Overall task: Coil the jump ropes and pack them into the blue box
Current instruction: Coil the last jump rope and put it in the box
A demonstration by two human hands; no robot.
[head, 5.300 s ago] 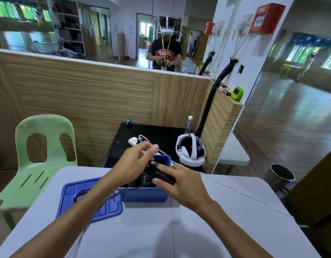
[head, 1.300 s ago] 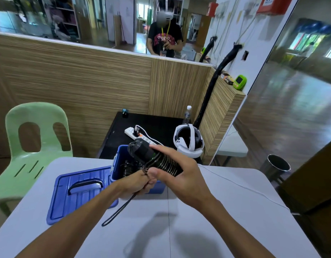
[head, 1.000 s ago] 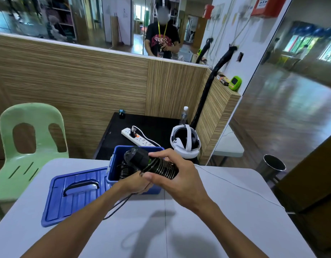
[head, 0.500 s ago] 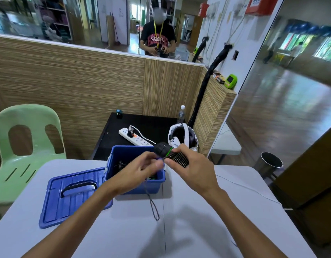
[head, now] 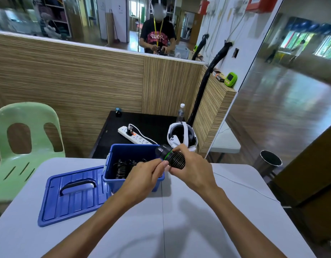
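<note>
Just behind both hands sits the blue box (head: 131, 151), ropes coiled inside; right hand (head: 193, 171) grips ribbed jump-rope handle (head: 172, 158), left hand (head: 144, 175) pinching at its end.

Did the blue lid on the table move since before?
No. The blue lid lies flat on the table, tucked against the left side of the blue box, just as earlier. Only the camera shifted.

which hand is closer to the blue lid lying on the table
Left. The left hand is over the blue box's near right corner, just right of the blue lid. The right hand is farther right, gripping the jump rope handle.
</note>
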